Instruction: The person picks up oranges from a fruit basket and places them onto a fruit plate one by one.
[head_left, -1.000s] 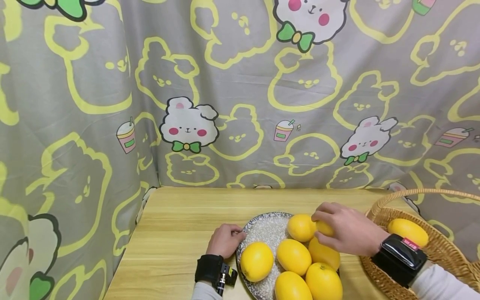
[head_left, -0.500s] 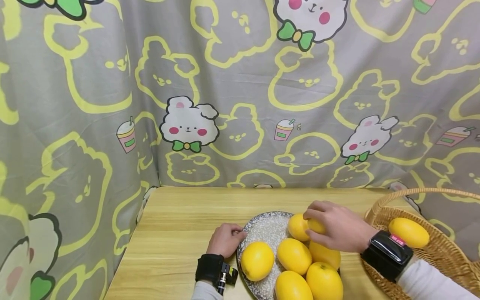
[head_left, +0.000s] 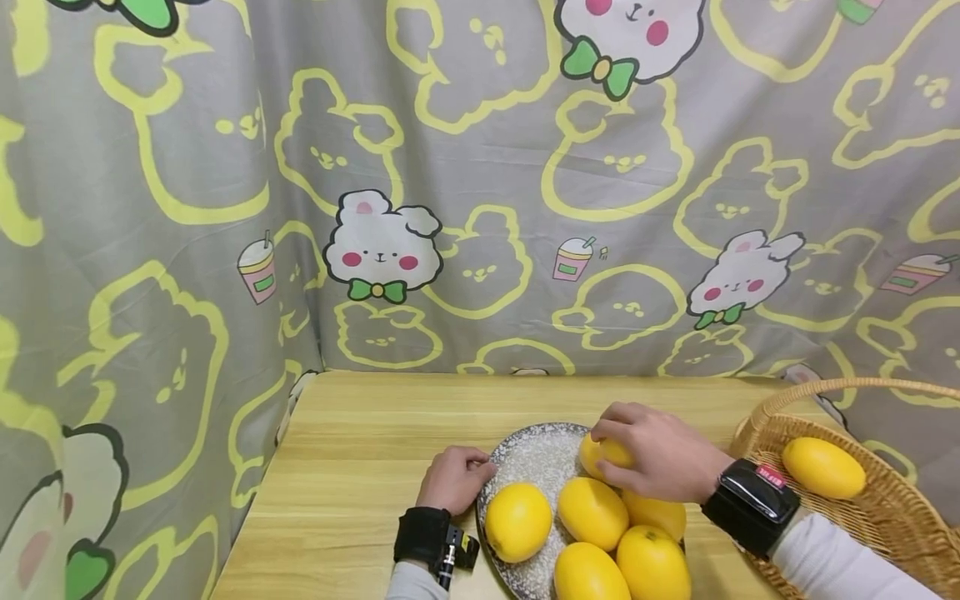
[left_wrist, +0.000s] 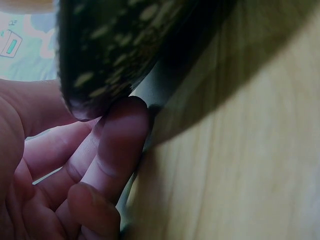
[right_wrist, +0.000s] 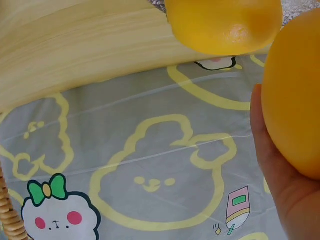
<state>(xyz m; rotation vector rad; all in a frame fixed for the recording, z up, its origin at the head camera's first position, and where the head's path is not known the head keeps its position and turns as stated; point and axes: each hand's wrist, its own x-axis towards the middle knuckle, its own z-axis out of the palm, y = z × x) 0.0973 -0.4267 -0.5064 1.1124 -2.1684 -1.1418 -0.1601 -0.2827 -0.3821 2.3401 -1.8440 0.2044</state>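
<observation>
Low in the frame, the right hand (head_left: 660,454) gripped a smooth yellow lemon (head_left: 602,454) on the speckled plate (head_left: 525,454). The left hand (head_left: 453,479) curled against its rim, fingers (left_wrist: 112,150) pinching the edge.

Bare tabletop (head_left: 360,467) lies open from nine to twelve o'clock of the plate (head_left: 525,454), while the heaped lemons (head_left: 592,512) crowd its middle, the wicker basket (head_left: 765,417) blocks three o'clock, and the curtain (head_left: 480,208) walls off twelve.

Lemons (head_left: 592,512) lie on the plate (head_left: 525,458) (basket (head_left: 892,525) to its right) on the table (head_left: 360,475).
</observation>
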